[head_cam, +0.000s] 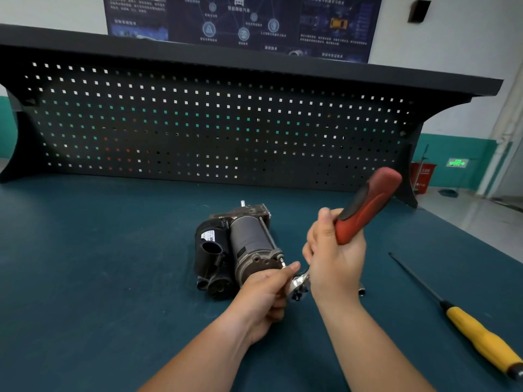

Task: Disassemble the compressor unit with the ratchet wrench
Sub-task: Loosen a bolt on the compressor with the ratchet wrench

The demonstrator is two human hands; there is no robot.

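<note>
The dark grey metal compressor unit (243,250) lies on its side in the middle of the dark teal bench top (113,264). At its near end the left hand (266,290) pinches the chrome head of the red-handled ratchet wrench (368,205); the right hand (334,258) grips the handle. A yellow-handled screwdriver (481,338) lies well apart, to the right.

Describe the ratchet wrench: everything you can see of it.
The ratchet wrench has a red-and-black moulded grip and a shiny chrome head. It is held off the table, handle tilted up to the right, head low beside the near end of the compressor unit. The right hand grips the handle's lower part; the left hand pinches at the head. Whether it sits on a bolt is hidden.
</note>
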